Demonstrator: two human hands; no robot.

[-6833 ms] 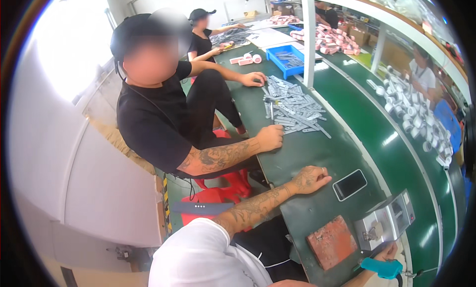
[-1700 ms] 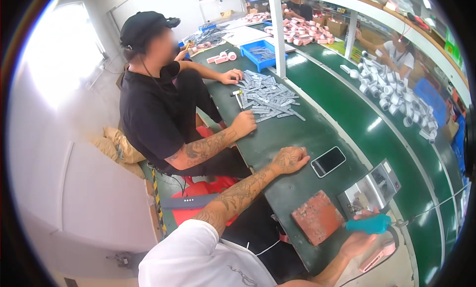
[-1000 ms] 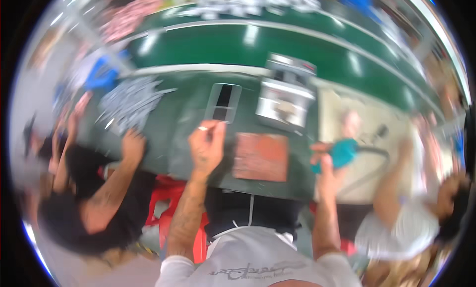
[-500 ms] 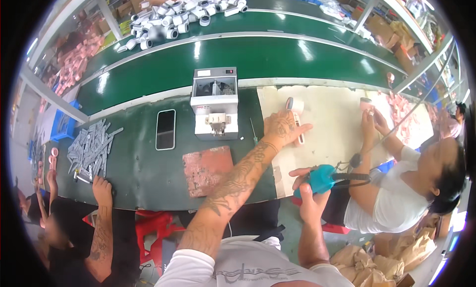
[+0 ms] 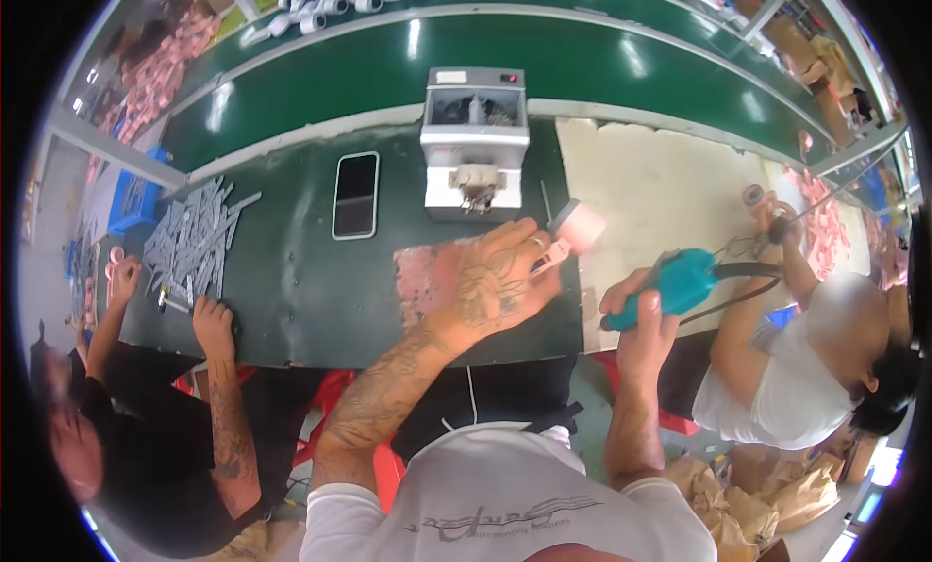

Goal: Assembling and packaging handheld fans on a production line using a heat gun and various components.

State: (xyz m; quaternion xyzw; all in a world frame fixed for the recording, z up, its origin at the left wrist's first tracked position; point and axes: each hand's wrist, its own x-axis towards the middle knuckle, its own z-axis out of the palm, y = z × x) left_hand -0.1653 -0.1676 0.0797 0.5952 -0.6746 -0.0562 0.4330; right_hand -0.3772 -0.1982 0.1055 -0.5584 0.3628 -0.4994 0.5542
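Observation:
My left hand (image 5: 505, 282) is closed around the slim handle of a pink plastic device with a round, dark-edged head (image 5: 580, 226). I cannot tell the device's exact kind. It is held above the seam between the green mat and the pale sheet. To its right, my right hand (image 5: 643, 319) grips a teal electric screwdriver (image 5: 678, 286) with a black cable. Its tip points left, below the pink head, without touching it. Left of my left hand lies a worn reddish square pad (image 5: 423, 276), partly covered by that hand.
A grey screw feeder (image 5: 475, 145) stands behind my left hand, with a phone (image 5: 355, 195) left of it. Grey strips (image 5: 197, 242) lie in a heap near a co-worker's hands. Another co-worker sits at the right, beside pink parts (image 5: 825, 222). Beyond runs a green conveyor (image 5: 320, 77).
My left hand has lifted the pink device off the pale sheet and drawn it nearer. The screwdriver has come up beside it. The whole view has shifted.

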